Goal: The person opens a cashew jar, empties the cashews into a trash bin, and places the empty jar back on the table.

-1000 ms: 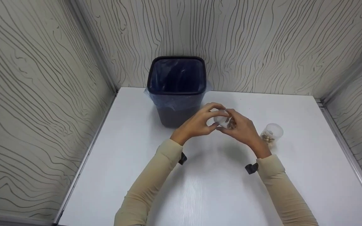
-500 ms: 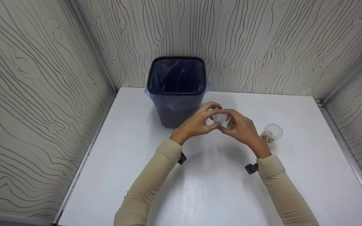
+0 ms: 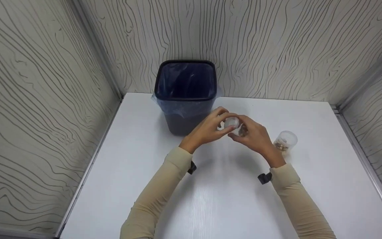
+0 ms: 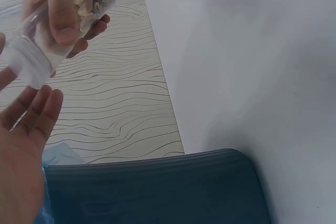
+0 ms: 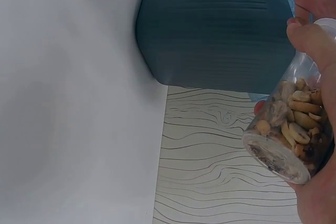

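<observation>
Clear plastic jar of nuts (image 3: pixel 239 127), held in the air just in front of the dark waste bin (image 3: pixel 186 96) and above the white table (image 3: pixel 217 199). The right hand (image 3: pixel 255 136) curls its fingers and thumb round the jar's body. The left hand (image 3: pixel 211 127) pinches the jar's white lid (image 3: pixel 231 122) between thumb and fingertips. A second nut jar (image 3: pixel 285 141) lies on the table, to the right of the bin, near the right wrist.

Jar (image 5: pixel 294 129) w/ nuts: clear smooth plastic, slightly glossy. Bin (image 3: pixel 186 96): dark matt ribbed plastic, thin blue film liner (image 3: pixel 184 79). Worktop (image 3: pixel 217 199) smooth white, faint sheen; walls (image 3: pixel 38 99) printed wood-grain.
</observation>
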The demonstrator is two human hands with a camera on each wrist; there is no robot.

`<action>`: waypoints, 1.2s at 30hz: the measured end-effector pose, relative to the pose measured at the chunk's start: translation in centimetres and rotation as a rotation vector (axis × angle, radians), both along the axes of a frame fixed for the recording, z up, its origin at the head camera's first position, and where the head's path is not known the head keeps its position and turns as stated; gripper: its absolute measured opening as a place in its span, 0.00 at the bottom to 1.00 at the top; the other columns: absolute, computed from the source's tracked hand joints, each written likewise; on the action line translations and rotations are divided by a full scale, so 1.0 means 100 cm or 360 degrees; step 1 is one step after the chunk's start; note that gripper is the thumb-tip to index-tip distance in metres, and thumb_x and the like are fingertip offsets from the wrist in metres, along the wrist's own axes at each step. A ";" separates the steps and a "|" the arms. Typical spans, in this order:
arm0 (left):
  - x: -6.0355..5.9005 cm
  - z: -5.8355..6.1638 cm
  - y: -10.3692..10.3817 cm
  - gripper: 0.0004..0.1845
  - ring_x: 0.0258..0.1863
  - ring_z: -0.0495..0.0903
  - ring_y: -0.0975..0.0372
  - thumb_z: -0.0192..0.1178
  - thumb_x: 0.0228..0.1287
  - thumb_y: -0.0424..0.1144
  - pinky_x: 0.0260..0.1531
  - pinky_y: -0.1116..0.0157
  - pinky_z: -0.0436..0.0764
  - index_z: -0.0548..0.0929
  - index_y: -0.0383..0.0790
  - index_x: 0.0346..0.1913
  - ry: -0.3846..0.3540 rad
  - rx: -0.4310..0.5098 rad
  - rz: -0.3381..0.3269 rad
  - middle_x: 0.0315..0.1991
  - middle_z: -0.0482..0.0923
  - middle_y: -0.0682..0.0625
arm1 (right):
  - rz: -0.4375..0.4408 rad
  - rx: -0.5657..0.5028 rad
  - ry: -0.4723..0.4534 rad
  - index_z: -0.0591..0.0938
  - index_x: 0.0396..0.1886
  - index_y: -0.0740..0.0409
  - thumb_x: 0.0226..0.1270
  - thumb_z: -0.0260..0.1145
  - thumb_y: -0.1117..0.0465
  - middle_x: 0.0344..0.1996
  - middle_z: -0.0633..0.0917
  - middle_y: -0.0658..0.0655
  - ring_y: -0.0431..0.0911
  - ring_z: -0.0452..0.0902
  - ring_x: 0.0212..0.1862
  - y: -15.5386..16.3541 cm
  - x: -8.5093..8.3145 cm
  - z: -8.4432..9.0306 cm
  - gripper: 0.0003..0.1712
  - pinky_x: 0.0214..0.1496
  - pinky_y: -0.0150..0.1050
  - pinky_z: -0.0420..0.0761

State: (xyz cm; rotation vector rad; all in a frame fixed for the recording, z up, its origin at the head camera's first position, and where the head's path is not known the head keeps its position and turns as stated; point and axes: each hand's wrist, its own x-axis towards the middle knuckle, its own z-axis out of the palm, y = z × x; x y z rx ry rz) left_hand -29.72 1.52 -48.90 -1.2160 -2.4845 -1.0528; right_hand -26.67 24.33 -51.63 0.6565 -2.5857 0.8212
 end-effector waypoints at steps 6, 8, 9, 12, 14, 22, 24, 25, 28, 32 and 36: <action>0.001 0.001 0.000 0.28 0.53 0.79 0.61 0.62 0.80 0.54 0.47 0.71 0.85 0.76 0.49 0.76 -0.0032 -0.0041 0.0041 0.62 0.76 0.48 | -0.0016 0.0006 -0.0008 0.80 0.68 0.56 0.59 0.84 0.50 0.47 0.88 0.56 0.50 0.85 0.39 0.000 -0.001 0.000 0.39 0.41 0.52 0.87; 0.001 0.001 -0.001 0.31 0.56 0.79 0.61 0.60 0.80 0.56 0.48 0.70 0.85 0.72 0.50 0.79 -0.0051 -0.0048 0.0052 0.64 0.75 0.49 | -0.0017 0.0000 -0.0012 0.80 0.67 0.56 0.59 0.84 0.51 0.48 0.88 0.57 0.50 0.85 0.40 0.000 -0.001 0.000 0.38 0.42 0.53 0.87; 0.001 0.001 -0.001 0.32 0.58 0.79 0.62 0.59 0.80 0.57 0.48 0.70 0.85 0.70 0.50 0.80 -0.0064 -0.0045 0.0053 0.65 0.75 0.49 | -0.0017 -0.0004 -0.0015 0.80 0.67 0.56 0.59 0.84 0.51 0.49 0.88 0.57 0.51 0.86 0.41 0.000 -0.001 0.000 0.38 0.43 0.53 0.87; 0.000 0.002 -0.004 0.34 0.62 0.79 0.62 0.59 0.81 0.55 0.50 0.69 0.85 0.66 0.51 0.82 -0.0089 -0.0019 0.0022 0.67 0.74 0.50 | -0.0011 -0.0015 -0.0023 0.80 0.67 0.56 0.59 0.84 0.51 0.51 0.89 0.57 0.52 0.87 0.43 0.000 -0.002 0.001 0.38 0.45 0.54 0.88; -0.001 0.002 -0.006 0.34 0.65 0.78 0.61 0.60 0.80 0.50 0.52 0.67 0.85 0.64 0.50 0.83 -0.0098 0.0014 -0.0040 0.69 0.73 0.48 | 0.0000 -0.0021 -0.0027 0.80 0.67 0.57 0.60 0.84 0.51 0.53 0.89 0.58 0.54 0.88 0.45 0.001 -0.002 0.001 0.38 0.47 0.56 0.89; -0.003 0.002 -0.008 0.44 0.69 0.73 0.55 0.62 0.60 0.28 0.63 0.56 0.82 0.66 0.48 0.81 -0.0056 0.0122 -0.0285 0.74 0.68 0.46 | -0.0006 -0.0022 -0.0079 0.78 0.69 0.56 0.61 0.83 0.51 0.56 0.88 0.61 0.58 0.88 0.50 0.002 -0.001 0.002 0.40 0.51 0.60 0.88; -0.003 0.003 -0.008 0.43 0.70 0.72 0.55 0.61 0.57 0.25 0.64 0.58 0.81 0.70 0.48 0.79 -0.0022 0.0119 -0.0302 0.74 0.68 0.46 | -0.0018 -0.0015 -0.0087 0.77 0.70 0.55 0.61 0.83 0.51 0.56 0.87 0.61 0.58 0.88 0.50 0.002 0.000 0.002 0.40 0.51 0.61 0.88; -0.003 0.003 -0.008 0.43 0.71 0.72 0.56 0.61 0.56 0.24 0.65 0.59 0.81 0.72 0.48 0.78 -0.0010 0.0115 -0.0307 0.74 0.68 0.46 | -0.0022 -0.0013 -0.0090 0.77 0.70 0.54 0.61 0.83 0.51 0.55 0.87 0.61 0.58 0.87 0.50 0.002 0.000 0.001 0.40 0.51 0.61 0.88; -0.003 0.003 -0.008 0.42 0.73 0.71 0.57 0.61 0.54 0.22 0.70 0.63 0.77 0.76 0.48 0.75 0.0027 0.0094 -0.0292 0.74 0.69 0.46 | -0.0026 -0.0013 -0.0092 0.77 0.70 0.52 0.61 0.83 0.50 0.55 0.87 0.60 0.57 0.87 0.50 0.001 0.000 0.001 0.40 0.50 0.60 0.88; -0.003 0.003 -0.008 0.40 0.76 0.69 0.58 0.61 0.54 0.19 0.72 0.65 0.75 0.79 0.47 0.72 0.0054 0.0070 -0.0283 0.75 0.69 0.46 | -0.0018 -0.0025 -0.0091 0.78 0.69 0.50 0.62 0.83 0.50 0.54 0.87 0.59 0.56 0.87 0.48 0.000 0.000 0.001 0.37 0.49 0.59 0.88; -0.002 0.004 -0.007 0.37 0.76 0.69 0.56 0.61 0.54 0.17 0.71 0.65 0.76 0.81 0.45 0.68 0.0096 0.0065 -0.0294 0.75 0.69 0.44 | -0.0016 -0.0024 -0.0107 0.78 0.68 0.49 0.63 0.82 0.49 0.53 0.88 0.58 0.54 0.87 0.47 -0.001 -0.001 0.000 0.36 0.48 0.57 0.88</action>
